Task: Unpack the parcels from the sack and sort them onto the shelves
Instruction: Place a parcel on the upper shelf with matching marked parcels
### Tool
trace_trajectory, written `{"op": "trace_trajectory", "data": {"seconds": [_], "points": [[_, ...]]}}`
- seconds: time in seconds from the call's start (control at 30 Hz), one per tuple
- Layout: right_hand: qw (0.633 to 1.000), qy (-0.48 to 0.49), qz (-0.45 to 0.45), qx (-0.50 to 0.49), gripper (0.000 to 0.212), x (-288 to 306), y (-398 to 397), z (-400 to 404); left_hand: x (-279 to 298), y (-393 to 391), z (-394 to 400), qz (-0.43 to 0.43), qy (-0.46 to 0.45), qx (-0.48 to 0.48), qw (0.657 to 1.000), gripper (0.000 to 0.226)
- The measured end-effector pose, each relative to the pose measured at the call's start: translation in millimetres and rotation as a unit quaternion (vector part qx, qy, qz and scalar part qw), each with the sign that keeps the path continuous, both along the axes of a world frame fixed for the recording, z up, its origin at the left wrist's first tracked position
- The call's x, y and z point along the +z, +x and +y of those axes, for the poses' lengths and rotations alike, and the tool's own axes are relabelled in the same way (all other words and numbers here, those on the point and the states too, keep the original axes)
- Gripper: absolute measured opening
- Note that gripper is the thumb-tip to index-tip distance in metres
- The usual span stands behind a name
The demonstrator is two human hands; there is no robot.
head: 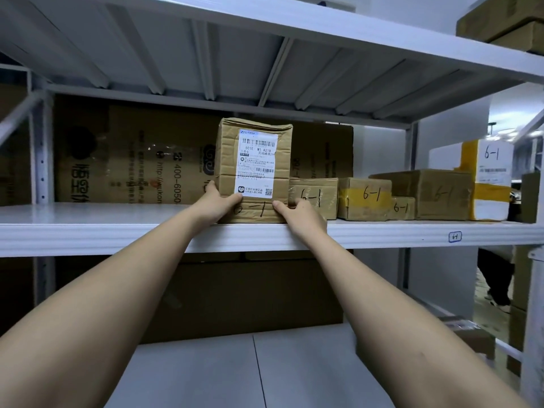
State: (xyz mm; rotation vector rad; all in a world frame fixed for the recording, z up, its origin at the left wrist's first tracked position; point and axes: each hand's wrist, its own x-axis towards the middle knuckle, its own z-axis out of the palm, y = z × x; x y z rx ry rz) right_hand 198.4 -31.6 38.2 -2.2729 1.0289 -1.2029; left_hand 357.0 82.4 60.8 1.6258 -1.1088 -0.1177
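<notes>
Reaching over the shelf (117,234) edge, the left hand (216,206) and right hand (297,214) grip the upright parcel (253,169) standing at its front. Beyond, other marked parcels (365,198) already sit in a row; the sack is out of view.

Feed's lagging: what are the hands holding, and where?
Both hold the upright labelled parcel at its bottom corners: left hand lower-left, right hand lower-right, on the shelf.
</notes>
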Motion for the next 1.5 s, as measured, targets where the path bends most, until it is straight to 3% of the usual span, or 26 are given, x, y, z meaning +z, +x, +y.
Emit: {"op": "trace_trajectory", "data": {"seconds": [0.97,1.5], "points": [[0.999,0.012,-0.03,-0.016,0.037,8.1,7.9,-15.0,-0.4,-5.4,-21.8,-0.024,0.025,0.15,0.988,0.073],[0.998,0.018,-0.059,-0.014,0.035,7.2,4.9,-10.7,0.6,-7.9,-13.3,-0.009,0.043,0.112,0.993,0.079]]}}
